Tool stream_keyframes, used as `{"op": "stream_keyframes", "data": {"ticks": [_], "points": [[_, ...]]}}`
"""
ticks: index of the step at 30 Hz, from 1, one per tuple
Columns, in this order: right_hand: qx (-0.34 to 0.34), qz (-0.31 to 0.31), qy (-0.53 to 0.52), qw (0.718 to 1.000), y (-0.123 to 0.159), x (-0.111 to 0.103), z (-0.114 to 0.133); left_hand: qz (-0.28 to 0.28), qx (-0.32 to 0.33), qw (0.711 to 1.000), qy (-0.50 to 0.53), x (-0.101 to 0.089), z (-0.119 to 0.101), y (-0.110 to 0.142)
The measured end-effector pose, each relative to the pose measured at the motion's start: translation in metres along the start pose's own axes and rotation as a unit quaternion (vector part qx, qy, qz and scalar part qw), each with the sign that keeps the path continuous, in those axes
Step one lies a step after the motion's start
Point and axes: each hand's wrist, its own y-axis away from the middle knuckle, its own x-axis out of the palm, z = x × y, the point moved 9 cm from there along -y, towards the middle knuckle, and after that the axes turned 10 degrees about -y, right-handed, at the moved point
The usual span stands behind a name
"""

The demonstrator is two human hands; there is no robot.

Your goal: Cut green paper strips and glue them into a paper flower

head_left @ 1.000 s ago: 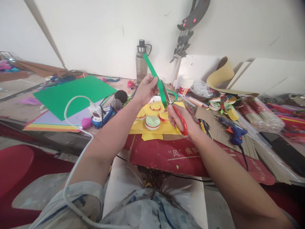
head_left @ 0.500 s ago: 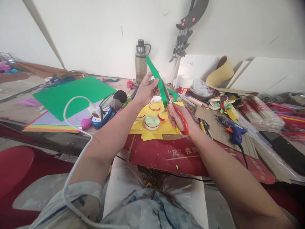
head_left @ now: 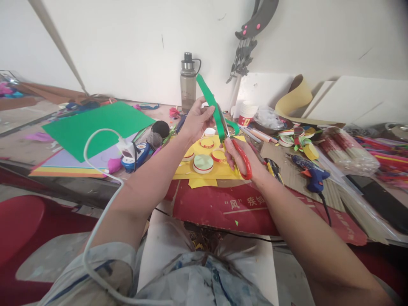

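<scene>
My left hand (head_left: 196,120) pinches a long green paper strip (head_left: 209,100) that slants up toward the wall. My right hand (head_left: 246,160) grips red-handled scissors (head_left: 241,158) whose blades meet the strip just right of my left fingers. Below my hands lies a yellow sheet (head_left: 207,169) with several round lids on it, one faced with pale green (head_left: 203,163).
A large green sheet (head_left: 95,125) rests on stacked coloured paper at left. A grey water bottle (head_left: 187,81) stands by the wall. A blue glue gun (head_left: 310,173), a paper cup (head_left: 247,114), bundled sticks (head_left: 347,154) and scraps crowd the right. A white cable (head_left: 98,178) loops over my left arm.
The scissors have worked a little further along the green strip, and the strip's top has shifted slightly right. Both hands stay in nearly the same place.
</scene>
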Motion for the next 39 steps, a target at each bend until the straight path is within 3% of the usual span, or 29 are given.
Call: {"op": "stream_keyframes", "data": {"ticks": [8,18,31,36,39], "points": [[0.016,-0.004,-0.023,1.0,0.003,0.0,0.002,0.003,0.022,0.999,-0.041,-0.001,-0.001,-0.002],[0.005,-0.012,-0.016,1.0,0.0,-0.002,-0.007,-0.017,0.003,0.999,-0.028,-0.003,-0.002,0.001],[0.004,-0.024,-0.017,1.0,0.002,-0.003,-0.007,0.0,0.016,1.0,-0.019,-0.002,-0.003,-0.001],[0.018,-0.025,-0.014,0.999,0.002,-0.001,-0.006,-0.018,0.04,0.999,-0.023,-0.009,-0.009,-0.005],[0.033,-0.016,-0.012,0.999,0.002,0.001,-0.007,-0.056,0.054,0.997,-0.027,-0.021,-0.014,-0.009]]}}
